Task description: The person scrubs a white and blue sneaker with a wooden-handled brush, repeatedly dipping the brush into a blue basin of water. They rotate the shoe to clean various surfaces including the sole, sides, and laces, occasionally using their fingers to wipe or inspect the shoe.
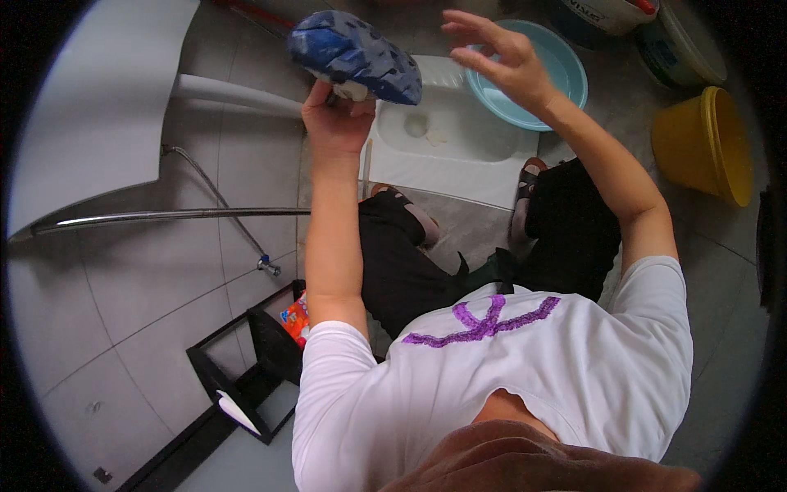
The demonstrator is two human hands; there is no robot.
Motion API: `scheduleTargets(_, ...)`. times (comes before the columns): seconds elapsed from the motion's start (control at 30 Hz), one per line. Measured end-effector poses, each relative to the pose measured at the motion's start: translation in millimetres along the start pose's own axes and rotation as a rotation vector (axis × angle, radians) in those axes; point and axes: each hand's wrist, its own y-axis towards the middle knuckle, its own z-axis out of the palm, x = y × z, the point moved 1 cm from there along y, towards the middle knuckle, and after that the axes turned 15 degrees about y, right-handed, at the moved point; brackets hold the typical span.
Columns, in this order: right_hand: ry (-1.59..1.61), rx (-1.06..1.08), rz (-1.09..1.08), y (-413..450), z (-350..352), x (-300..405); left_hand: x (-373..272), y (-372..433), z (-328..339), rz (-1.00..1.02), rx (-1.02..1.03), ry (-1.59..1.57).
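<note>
My left hand [339, 123] is raised and grips a padded blue cloth bundle [359, 55] with dark spots from below. Some whitish material shows at its underside, between my fingers; whether it is a shoe, a cover or a folded cloth I cannot tell. My right hand [501, 58] is in the air to the right of it, fingers apart and holding nothing. Beneath that hand sits a light blue plastic basin [569, 77]. A white squat toilet [442, 175] lies in the floor below both hands, with a small pale scrap in its bowl.
My sandalled feet stand at the toilet's near edge. A yellow bucket [685, 144] and other tubs [682, 46] are at right. On the left are a white washbasin [101, 98], a drain pipe [240, 92], a metal rail [178, 214], a water valve [267, 265] and a black shelf [273, 344].
</note>
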Motion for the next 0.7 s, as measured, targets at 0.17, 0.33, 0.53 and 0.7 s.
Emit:
scheduleTargets(0.17,0.255,-0.002,0.174,6,16,11,21,7,9,-0.088,-0.323,-0.083)
scheduleTargets(0.33,0.56,-0.121,0.283,8,26,-12,52,18,24,-0.093,-0.113,-0.043)
scheduleTargets(0.53,0.787,-0.316,0.43,2,6,-49,50,1,56,-0.154,-0.012,0.166)
scheduleTargets(0.7,1.241,-0.29,0.398,8,-1,-44,44,-5,62,-0.126,-0.043,0.352)
